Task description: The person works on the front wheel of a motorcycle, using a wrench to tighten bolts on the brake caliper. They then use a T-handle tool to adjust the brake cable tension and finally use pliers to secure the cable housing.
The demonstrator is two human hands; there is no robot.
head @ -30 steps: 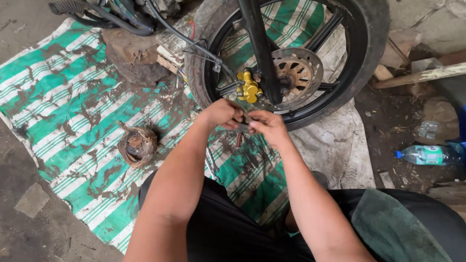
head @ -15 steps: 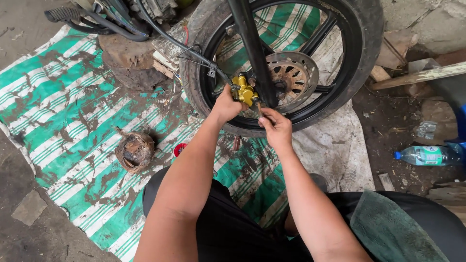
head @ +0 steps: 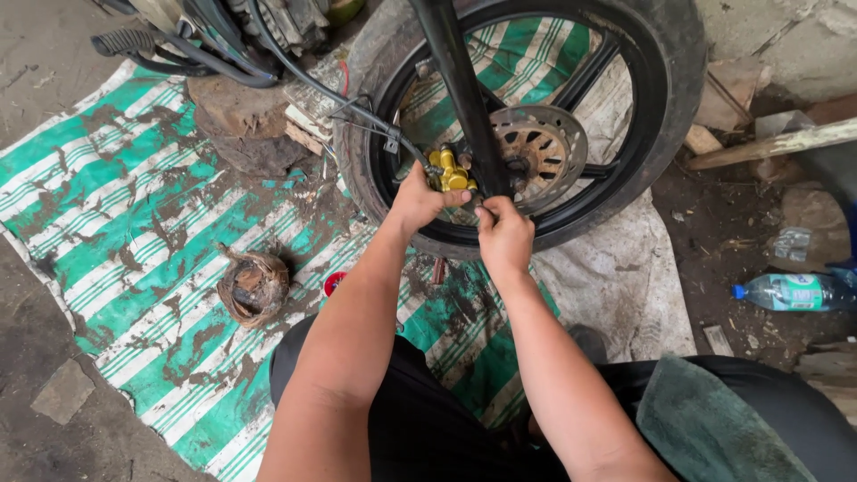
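Observation:
A motorcycle front wheel (head: 661, 98) stands upright on a striped mat, with a rusty brake disc (head: 540, 147) at its hub and a black fork leg (head: 460, 80) in front. A yellow brake caliper (head: 449, 170) sits beside the fork. My left hand (head: 418, 201) grips the caliper from the left. My right hand (head: 504, 236) is closed just below the fork and caliper, fingers pinched at the caliper's lower edge; what it holds is hidden.
A green-and-white striped mat (head: 116, 205), muddy, covers the ground. On it lie a rusty round part (head: 253, 286) and a small red cap (head: 334, 283). A wooden block (head: 237, 125) props the bike. A plastic bottle (head: 790, 292) and wooden stick (head: 768, 145) lie right.
Both hands have risen from below the rim up to the caliper and fork. The view has tilted, so the wheel sits lower in frame.

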